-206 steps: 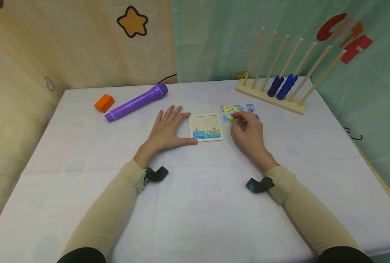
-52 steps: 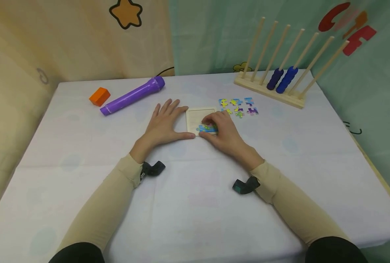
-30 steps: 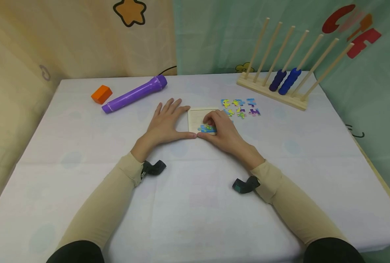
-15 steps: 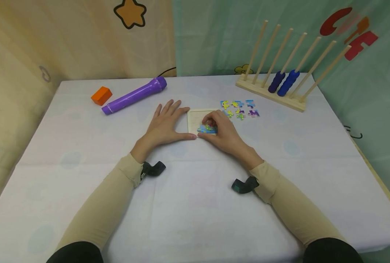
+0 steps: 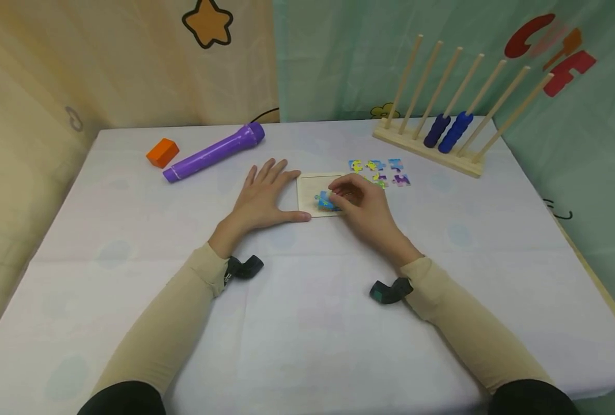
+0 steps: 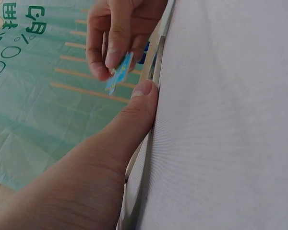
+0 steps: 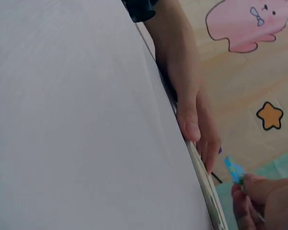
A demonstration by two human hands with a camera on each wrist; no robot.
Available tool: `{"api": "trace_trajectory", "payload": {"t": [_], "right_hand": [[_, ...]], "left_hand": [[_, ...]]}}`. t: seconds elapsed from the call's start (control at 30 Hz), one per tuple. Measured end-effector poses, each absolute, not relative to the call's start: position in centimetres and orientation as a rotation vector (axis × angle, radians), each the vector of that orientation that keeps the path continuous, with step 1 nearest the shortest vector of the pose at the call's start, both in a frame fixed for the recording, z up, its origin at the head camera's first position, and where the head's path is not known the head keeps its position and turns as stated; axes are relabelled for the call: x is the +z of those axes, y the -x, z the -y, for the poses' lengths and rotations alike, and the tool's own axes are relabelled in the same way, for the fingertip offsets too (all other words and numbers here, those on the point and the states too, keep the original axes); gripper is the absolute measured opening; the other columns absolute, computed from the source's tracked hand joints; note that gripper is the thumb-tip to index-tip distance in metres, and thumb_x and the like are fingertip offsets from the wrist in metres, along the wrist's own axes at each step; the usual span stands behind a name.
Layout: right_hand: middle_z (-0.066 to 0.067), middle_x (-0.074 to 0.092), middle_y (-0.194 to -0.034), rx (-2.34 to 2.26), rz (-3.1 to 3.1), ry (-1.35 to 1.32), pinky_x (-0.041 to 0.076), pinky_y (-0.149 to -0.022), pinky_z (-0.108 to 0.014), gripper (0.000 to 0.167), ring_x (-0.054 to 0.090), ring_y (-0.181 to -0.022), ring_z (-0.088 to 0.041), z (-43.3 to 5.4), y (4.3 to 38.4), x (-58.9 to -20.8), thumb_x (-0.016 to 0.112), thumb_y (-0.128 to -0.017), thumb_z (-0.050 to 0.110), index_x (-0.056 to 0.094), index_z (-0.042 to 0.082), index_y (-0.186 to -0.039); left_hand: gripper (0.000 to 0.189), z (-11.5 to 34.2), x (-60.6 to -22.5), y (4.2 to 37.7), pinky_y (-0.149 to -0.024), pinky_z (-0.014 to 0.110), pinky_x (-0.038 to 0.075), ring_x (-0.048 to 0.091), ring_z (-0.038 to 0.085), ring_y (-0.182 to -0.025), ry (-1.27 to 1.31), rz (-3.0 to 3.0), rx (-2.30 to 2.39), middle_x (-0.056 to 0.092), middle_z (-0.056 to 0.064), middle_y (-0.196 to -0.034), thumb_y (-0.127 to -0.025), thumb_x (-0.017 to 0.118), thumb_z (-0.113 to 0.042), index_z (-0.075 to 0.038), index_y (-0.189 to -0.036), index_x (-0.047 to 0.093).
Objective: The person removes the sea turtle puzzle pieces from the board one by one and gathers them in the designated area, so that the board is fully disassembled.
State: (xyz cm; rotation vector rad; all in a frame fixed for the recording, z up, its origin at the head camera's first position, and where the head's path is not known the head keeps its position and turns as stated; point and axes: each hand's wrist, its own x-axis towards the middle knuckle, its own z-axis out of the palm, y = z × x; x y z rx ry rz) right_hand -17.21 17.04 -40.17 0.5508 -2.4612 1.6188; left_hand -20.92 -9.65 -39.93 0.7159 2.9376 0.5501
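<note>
My left hand point(image 5: 260, 202) spreads flat, thumb and index finger against the left side of a small pale wooden puzzle tray point(image 5: 307, 184). Over the tray, my right hand point(image 5: 366, 207) pinches a blue jigsaw piece point(image 5: 324, 200) between thumb and fingertips. Both wrist views have this piece point(image 6: 120, 74) raised off the tray and tilted. Part of the tray's right side is hidden behind my right hand. Several loose jigsaw pieces point(image 5: 377, 165) with yellow, blue, green and purple lie just beyond that hand.
A purple toy microphone point(image 5: 214, 153) and an orange block point(image 5: 162, 153) lie at the back left. At the back right stands a wooden peg rack point(image 5: 426, 150) with dark blue beads point(image 5: 455, 132) on two pegs. White cloth point(image 5: 307, 323) covers the table; printed curtains hang behind.
The right hand reached from the loose pieces to the tray, worked low over its front part, and now lifts a blue jigsaw piece up from it. The left hand stays at the tray's side.
</note>
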Motion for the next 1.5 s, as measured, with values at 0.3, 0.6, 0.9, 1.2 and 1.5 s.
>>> {"api": "trace_trajectory", "payload": {"t": [0.3,0.6,0.9,1.2,1.5], "right_hand": [[-0.013,0.075,-0.112,1.545,2.444,-0.233,0.056,-0.087,-0.013,0.018,0.069,-0.096,-0.007,-23.8,16.9,-39.3,0.074,-0.099,0.013,0.074,0.002,-0.114],[-0.014,0.077,-0.103,1.284,2.465,-0.146,0.051,-0.076,-0.009,0.015,0.069,-0.087,-0.008,-25.6,17.2,-40.3,0.075,-0.1,0.015,0.075,0.003,-0.11],[-0.012,0.076,-0.099,1.095,2.428,-0.192,0.049,-0.077,-0.018,0.012,0.068,-0.088,-0.021,-25.2,17.4,-40.4,0.072,-0.101,0.011,0.075,0.003,-0.108],[-0.004,0.077,-0.114,1.261,2.458,-0.412,0.057,-0.086,-0.032,0.022,0.069,-0.101,-0.015,-21.3,16.8,-40.3,0.068,-0.1,0.006,0.074,0.008,-0.12],[-0.009,0.071,-0.109,1.209,2.553,-0.52,0.045,-0.078,-0.034,0.036,0.056,-0.088,-0.023,-17.8,17.1,-40.8,0.081,-0.092,0.024,0.071,0.006,-0.122]], "left_hand": [[0.107,9.2,-40.1,20.8,-0.132,0.056,-0.008,0.0,0.031,-0.166,-0.699,-2.911,0.554,0.014,0.007,-0.178,-0.078,0.072,-0.081,-0.029,-0.165,0.035],[0.109,9.6,-39.7,20.9,-0.132,0.057,-0.007,-0.001,0.031,-0.166,-0.691,-2.923,0.528,0.014,0.007,-0.178,-0.078,0.069,-0.084,-0.029,-0.165,0.033],[0.107,9.6,-39.6,20.7,-0.132,0.058,-0.006,0.002,0.032,-0.166,-0.703,-2.942,0.565,0.017,0.008,-0.177,-0.078,0.071,-0.082,-0.028,-0.164,0.036],[0.108,9.4,-40.0,20.9,-0.132,0.058,-0.007,0.001,0.031,-0.166,-0.718,-2.93,0.563,0.016,0.008,-0.178,-0.078,0.071,-0.082,-0.028,-0.164,0.036],[0.107,9.4,-40.2,20.9,-0.132,0.057,-0.006,0.002,0.031,-0.166,-0.723,-2.949,0.539,0.017,0.008,-0.177,-0.078,0.07,-0.084,-0.028,-0.164,0.036]]}}
